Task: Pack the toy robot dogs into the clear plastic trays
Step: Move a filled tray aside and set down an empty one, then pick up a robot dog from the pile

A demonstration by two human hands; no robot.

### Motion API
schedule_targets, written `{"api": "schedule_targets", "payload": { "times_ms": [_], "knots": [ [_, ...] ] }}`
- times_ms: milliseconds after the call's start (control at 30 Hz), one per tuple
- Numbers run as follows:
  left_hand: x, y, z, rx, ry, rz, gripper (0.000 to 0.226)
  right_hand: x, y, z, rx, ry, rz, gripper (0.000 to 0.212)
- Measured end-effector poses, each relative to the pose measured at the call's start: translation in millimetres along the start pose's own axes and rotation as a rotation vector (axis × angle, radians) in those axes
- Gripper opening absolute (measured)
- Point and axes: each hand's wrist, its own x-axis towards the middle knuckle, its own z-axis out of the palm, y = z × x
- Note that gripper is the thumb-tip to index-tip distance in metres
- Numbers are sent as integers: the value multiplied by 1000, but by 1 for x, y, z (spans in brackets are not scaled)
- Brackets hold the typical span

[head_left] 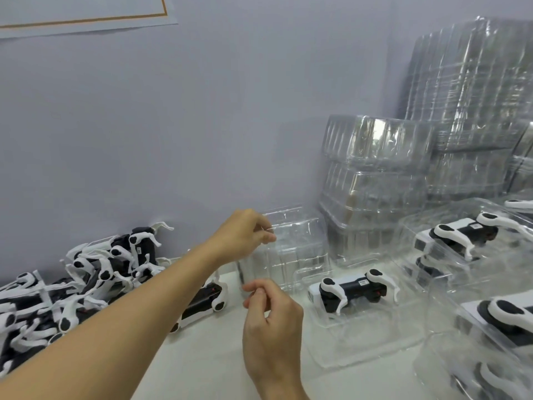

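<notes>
Currently both hands are on an empty clear tray [291,249] held up off the white table [207,356], near the wall: left hand [245,235] pinches its upper edge, right hand [271,310] pinches the lower near corner, fingers curled on the plastic. Loose toy robot dogs [86,272], black and white, sit in a heap at the left against the wall; one more dog [202,304] lies just under the left forearm. Right of the hands, a packed tray [363,327] holds one dog [354,290] on its side. Further right, more filled trays [467,241] overlap each other. Behind them, stacks of empty trays [375,180] lean by the wall.
</notes>
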Motion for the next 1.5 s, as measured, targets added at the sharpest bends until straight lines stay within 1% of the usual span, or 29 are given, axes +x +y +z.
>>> {"api": "schedule_targets", "payload": {
  "times_ms": [233,400,500,567,633,700,833,933,1100,1167,1267,1333,1400,1500],
  "knots": [
    [-3,12,-19,-105,232,16,11,0,-1,0,-24,-18,19,31],
    [-22,18,-33,-218,457,13,15,2,1,1,4,13,27,33],
    [-48,20,-42,-322,594,13,23,3,1,0,59,39,43,35],
    [-72,17,-47,-407,673,-15,24,4,0,-1,90,46,69,35],
    [-97,11,-52,-506,732,-66,23,4,0,-2,125,46,99,34],
    [-126,3,-56,-581,758,-120,21,4,-1,-2,165,45,120,34],
    [-183,-11,-55,-617,714,-141,17,5,-4,-4,257,45,141,33],
    [-209,-21,-48,-626,664,-141,15,7,-5,-4,312,13,158,32],
    [-226,-34,-32,-575,523,-172,13,8,-3,-5,387,-100,203,31],
    [-227,-40,-29,-515,498,-200,9,9,-3,-6,435,-113,228,34],
    [-229,-43,-31,-468,456,-206,14,11,-2,-7,486,-117,247,39],
    [-231,-46,-31,-439,402,-215,14,11,-1,-9,465,-141,232,41],
    [-233,-49,-28,-361,329,-238,15,11,-2,-10,417,-173,201,40],
    [-234,-52,-22,-308,226,-285,22,10,-4,-12,295,-248,129,33]
  ]
}}
